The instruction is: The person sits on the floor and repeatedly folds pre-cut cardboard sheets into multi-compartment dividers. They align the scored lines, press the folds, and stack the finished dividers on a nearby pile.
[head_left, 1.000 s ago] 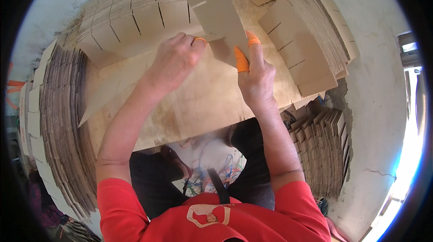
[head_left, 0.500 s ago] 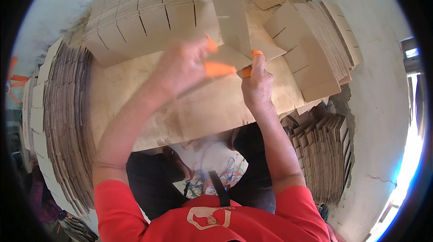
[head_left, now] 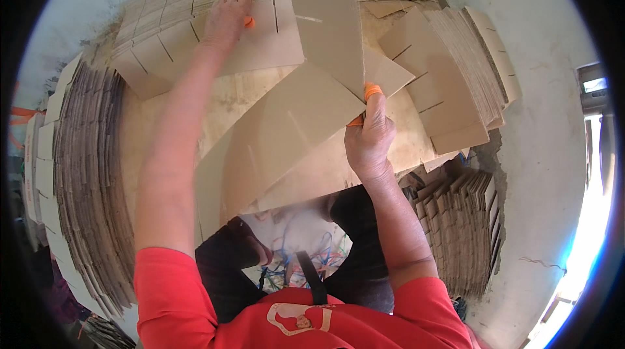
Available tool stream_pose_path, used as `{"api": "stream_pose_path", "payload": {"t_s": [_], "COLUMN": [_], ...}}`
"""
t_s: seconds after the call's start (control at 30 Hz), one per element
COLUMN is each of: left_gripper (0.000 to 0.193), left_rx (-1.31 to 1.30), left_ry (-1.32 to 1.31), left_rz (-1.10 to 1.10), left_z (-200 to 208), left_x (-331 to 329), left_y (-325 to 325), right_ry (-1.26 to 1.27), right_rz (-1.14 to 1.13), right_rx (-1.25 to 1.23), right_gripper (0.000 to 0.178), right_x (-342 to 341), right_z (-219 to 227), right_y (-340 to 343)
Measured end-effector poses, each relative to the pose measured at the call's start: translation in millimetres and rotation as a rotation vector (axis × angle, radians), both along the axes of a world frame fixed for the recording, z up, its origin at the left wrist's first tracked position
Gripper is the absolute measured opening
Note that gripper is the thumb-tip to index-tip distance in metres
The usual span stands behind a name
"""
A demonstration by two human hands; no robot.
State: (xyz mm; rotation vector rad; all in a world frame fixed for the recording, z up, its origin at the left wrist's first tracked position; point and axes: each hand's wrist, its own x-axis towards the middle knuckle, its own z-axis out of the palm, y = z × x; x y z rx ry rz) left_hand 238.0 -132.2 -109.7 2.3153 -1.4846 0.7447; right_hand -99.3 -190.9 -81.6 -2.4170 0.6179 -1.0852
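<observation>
My right hand (head_left: 370,140), with orange finger covers on its thumb and finger, pinches cardboard pieces where they meet. One long cardboard piece (head_left: 325,20) rises toward the far edge of the view. A second broad piece (head_left: 286,124) slants down to the near left across the table, and a short end (head_left: 385,74) sticks out to the right. How the pieces join is hidden by my fingers. At the far left, my left hand (head_left: 226,18), also with orange finger covers, is closed over the top edge of the front slotted cardboard sheet (head_left: 267,40) of a stack.
The wooden table (head_left: 156,121) bears the standing stack (head_left: 176,4) and another slotted stack (head_left: 449,82) at right. Tall cardboard piles stand at left (head_left: 94,180) and lower right (head_left: 462,232). Coloured straps (head_left: 319,251) lie on the floor between my legs.
My left hand has moved away from the joined pieces, far left to the standing stack. The broad cardboard piece now extends toward the near left, while my right hand stays almost in place.
</observation>
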Motion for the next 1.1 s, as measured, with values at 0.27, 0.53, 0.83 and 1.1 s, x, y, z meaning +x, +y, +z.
{"api": "stream_pose_path", "payload": {"t_s": [0.27,0.53,0.83,1.1], "left_gripper": [0.015,0.013,0.010,0.039], "left_rx": [-0.055,-0.095,-0.139,-0.118], "left_ry": [0.126,0.110,0.164,1.013], "left_rz": [-0.154,-0.267,-0.421,-0.129], "left_z": [21.8,49.6,75.1,135.8], "left_x": [-38.1,-79.9,-134.4,-123.4], "left_y": [20.1,27.6,38.2,50.0], "right_ry": [-0.047,0.023,0.205,0.088], "right_rz": [0.033,0.080,0.131,0.097], "right_rx": [-0.066,-0.003,-0.090,-0.106], "right_gripper": [0.056,0.069,0.089,0.087], "right_x": [-0.4,-4.4,-5.2,-15.4], "right_z": [1.2,-7.2,-21.0,-26.1], "right_y": [-0.3,-7.7,-13.7,-12.7]}}
